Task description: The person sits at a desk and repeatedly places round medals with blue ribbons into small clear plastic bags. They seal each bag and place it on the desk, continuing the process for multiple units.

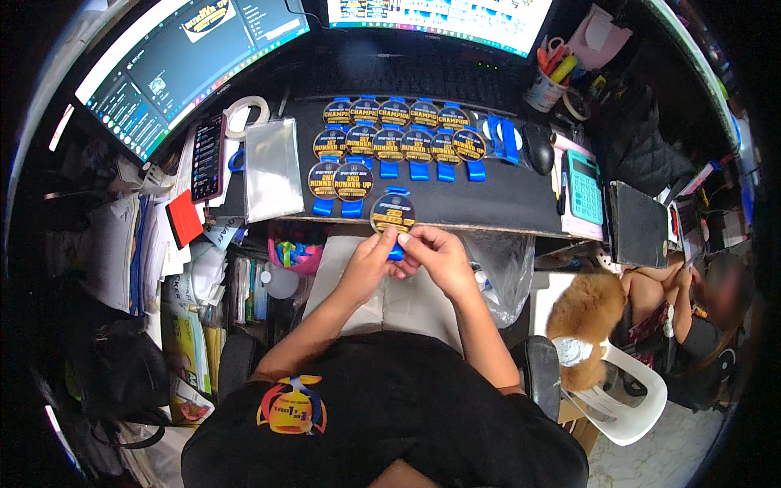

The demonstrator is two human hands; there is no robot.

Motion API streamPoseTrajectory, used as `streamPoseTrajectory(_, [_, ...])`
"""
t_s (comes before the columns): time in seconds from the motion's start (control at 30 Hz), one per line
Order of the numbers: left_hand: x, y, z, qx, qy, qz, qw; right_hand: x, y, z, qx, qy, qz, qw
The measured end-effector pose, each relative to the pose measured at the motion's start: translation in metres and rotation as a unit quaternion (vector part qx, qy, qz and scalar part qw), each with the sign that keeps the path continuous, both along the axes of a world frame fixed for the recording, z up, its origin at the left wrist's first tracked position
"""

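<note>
Both hands meet at a round medal (392,211) with gold lettering, held at the desk's front edge. Its lower rim and a blue ribbon (396,251) are between the fingertips of my left hand (369,262) and my right hand (439,256). Beyond them, rows of similar medals lie on the black desk mat (451,198), their blue ribbons folded beneath. Two medals (353,182) lie just left of the held one, overlapping. At the right end of the rows, a blue ribbon (507,137) lies over pale round pieces partly hidden by it.
Left on the desk are a clear plastic sleeve pack (273,171), a phone (207,157) and a tape roll (249,116). Rightward are a black mouse (539,150), a teal calculator (584,186) and a pen cup (545,90). A brown dog (586,311) and a seated person (677,305) are at right.
</note>
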State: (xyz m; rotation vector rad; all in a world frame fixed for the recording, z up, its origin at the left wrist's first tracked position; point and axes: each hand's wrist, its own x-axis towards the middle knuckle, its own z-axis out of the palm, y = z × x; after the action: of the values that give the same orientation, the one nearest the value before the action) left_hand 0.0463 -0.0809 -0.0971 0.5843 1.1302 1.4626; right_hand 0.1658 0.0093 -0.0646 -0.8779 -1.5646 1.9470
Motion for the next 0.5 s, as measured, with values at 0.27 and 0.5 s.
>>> streamPoseTrajectory(0.27, [-0.044,0.018,-0.042,0.003,0.546,-0.272,0.792,0.014,0.010,-0.009,0.079,0.070,-0.088,0.990])
streamPoseTrajectory(0.5, [-0.033,0.029,-0.048,-0.108,0.498,-0.510,0.693,0.043,0.022,0.013,0.112,0.043,-0.140,0.983])
